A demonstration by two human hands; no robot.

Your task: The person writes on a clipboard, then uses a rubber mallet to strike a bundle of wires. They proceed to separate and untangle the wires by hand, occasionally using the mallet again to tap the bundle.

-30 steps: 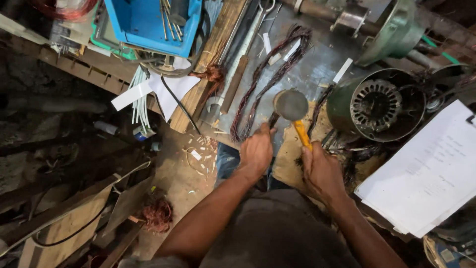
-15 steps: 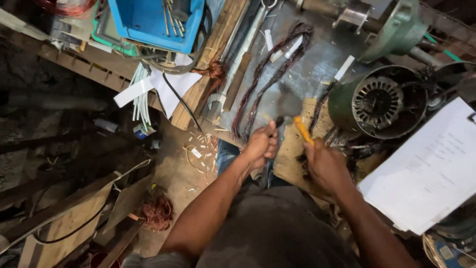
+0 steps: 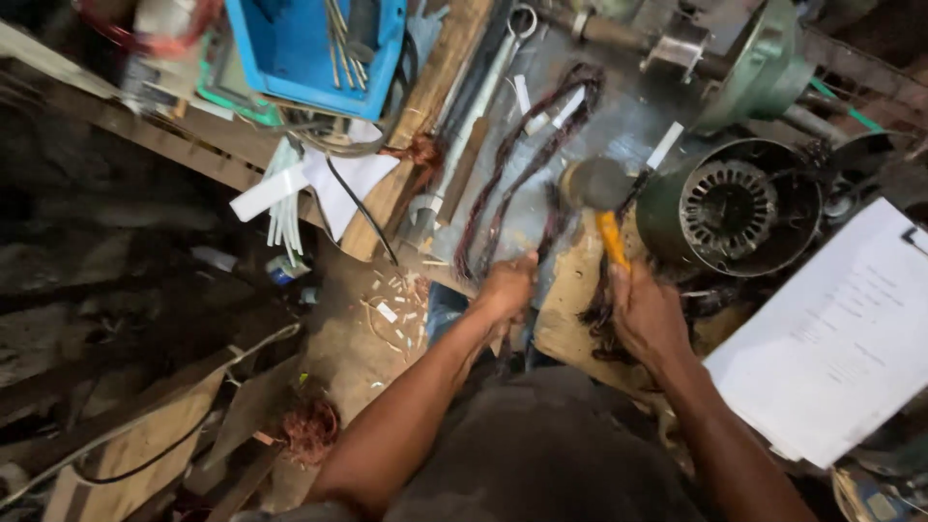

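The right hand (image 3: 650, 317) grips a yellow-handled mallet (image 3: 601, 198) just left of the motor stator (image 3: 727, 208); the left hand (image 3: 507, 287) is closed on a wire coil (image 3: 553, 227).

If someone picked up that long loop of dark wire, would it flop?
Probably. The loop of dark wire lies in long bent curves on the bench, so it looks bendy. Being many strands bundled, it likely sags rather than stays straight, and feels fairly heavy.
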